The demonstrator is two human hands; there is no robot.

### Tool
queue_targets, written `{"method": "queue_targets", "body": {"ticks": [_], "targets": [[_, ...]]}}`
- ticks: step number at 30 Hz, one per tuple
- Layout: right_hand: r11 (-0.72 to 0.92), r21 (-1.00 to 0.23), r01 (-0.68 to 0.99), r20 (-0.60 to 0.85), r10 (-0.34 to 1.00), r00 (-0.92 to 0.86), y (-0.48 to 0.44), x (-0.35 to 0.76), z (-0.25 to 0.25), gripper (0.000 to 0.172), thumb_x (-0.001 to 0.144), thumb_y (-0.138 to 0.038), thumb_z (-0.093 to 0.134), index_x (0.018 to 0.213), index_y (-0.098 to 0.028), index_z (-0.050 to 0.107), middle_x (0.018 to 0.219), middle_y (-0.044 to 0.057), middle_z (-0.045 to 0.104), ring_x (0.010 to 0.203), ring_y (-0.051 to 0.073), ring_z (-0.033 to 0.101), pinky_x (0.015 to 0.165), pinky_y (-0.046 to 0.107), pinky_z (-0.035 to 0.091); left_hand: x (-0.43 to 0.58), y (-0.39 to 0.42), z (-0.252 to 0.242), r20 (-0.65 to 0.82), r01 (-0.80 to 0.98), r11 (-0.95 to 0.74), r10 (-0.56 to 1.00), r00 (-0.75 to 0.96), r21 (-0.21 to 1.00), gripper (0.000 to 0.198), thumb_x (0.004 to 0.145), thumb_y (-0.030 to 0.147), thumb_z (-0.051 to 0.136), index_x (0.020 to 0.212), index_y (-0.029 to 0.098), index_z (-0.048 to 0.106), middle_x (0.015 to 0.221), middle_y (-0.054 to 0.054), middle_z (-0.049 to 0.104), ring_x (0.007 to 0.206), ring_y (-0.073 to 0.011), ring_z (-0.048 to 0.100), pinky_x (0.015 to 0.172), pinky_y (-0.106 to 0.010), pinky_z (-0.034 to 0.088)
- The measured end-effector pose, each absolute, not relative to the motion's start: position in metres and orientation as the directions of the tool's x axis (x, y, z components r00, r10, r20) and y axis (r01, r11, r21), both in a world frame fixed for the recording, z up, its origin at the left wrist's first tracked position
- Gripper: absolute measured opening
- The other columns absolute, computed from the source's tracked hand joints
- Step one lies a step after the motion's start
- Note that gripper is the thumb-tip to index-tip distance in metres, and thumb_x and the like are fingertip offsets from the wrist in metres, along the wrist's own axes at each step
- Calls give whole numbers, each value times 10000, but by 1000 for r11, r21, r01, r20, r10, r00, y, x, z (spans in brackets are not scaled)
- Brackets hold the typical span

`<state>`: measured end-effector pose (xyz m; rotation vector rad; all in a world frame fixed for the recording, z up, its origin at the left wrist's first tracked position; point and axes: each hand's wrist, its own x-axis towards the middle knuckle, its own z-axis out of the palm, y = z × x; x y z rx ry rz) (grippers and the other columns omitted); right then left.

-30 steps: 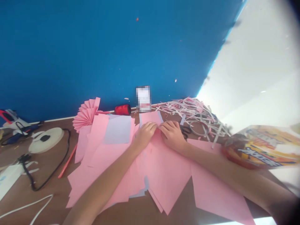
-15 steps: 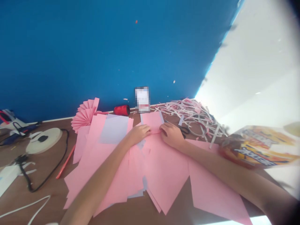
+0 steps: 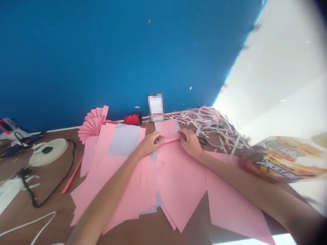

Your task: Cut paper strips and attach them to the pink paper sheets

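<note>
A small pink paper piece (image 3: 167, 129) with greyish side edges lies at the centre, its near edge folded into a narrow strip. My left hand (image 3: 151, 143) pinches the left end of that fold. At the right end, my right hand (image 3: 190, 140) grips it with thumb and fingers together. Beneath both hands, large pink sheets (image 3: 181, 183) spread toward me. Another stack of pink sheets (image 3: 122, 197) lies under my left forearm, with a grey-lilac sheet (image 3: 124, 140) on top.
A pleated pink fan (image 3: 92, 125), a red spool (image 3: 133, 119) and a phone (image 3: 155, 107) stand by the blue wall. Shredded strips (image 3: 206, 122), black-handled scissors (image 3: 202, 141) and a snack packet (image 3: 283, 163) are at right. A red pen (image 3: 73, 175) and white reel (image 3: 48, 152) lie left.
Both hands have shifted slightly, the right one up and outward. More of the folded edge shows between them, raised a little and tilted.
</note>
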<state>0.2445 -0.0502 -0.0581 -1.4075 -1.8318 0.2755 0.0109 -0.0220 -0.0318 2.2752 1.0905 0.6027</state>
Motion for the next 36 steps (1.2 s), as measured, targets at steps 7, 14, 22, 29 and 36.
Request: {"method": "queue_targets", "body": {"ticks": [7, 14, 22, 29, 36], "targets": [[357, -415, 837, 516, 850, -106, -60, 240, -52, 259, 773, -81, 452, 939, -198, 613, 981, 66, 648, 927, 242, 504, 812, 368, 346, 8, -17, -35, 124, 468, -421, 831, 542, 777, 198, 849, 344, 553, 961, 188, 603, 816, -11, 612, 721, -137, 529, 664, -255, 405], [522, -126, 843, 526, 756, -390, -71, 232, -47, 305, 862, -142, 482, 1140, -211, 584, 1178, 82, 613, 1056, 245, 481, 870, 379, 285, 8, -16, -35, 138, 463, -403, 852, 505, 790, 217, 897, 312, 453, 1022, 211, 598, 898, -21, 611, 810, -158, 549, 753, -284, 412], [582, -156, 798, 431, 767, -475, -64, 237, -55, 220, 927, -168, 445, 1032, -212, 633, 956, 57, 681, 870, 196, 557, 797, 336, 290, 5, -19, -34, 152, 510, -467, 827, 542, 722, 196, 892, 269, 428, 994, 205, 583, 749, 6, 552, 667, -137, 500, 637, -263, 396], [549, -280, 788, 424, 807, -411, -62, 238, -53, 232, 906, -141, 466, 1007, -212, 663, 948, 45, 691, 902, 193, 569, 766, 318, 318, 14, -28, -28, 263, 553, -716, 683, 681, 427, 275, 929, 363, 450, 1121, 209, 572, 1081, -75, 638, 1005, -221, 562, 928, -371, 399], [540, -234, 809, 480, 787, -386, -65, 236, -51, 330, 915, -172, 448, 1180, -253, 626, 1193, 58, 640, 1045, 223, 527, 812, 357, 326, 14, -23, -33, 190, 579, -655, 725, 662, 486, 328, 977, 380, 336, 1117, 231, 593, 1138, -49, 638, 1045, -202, 565, 912, -335, 425]]}}
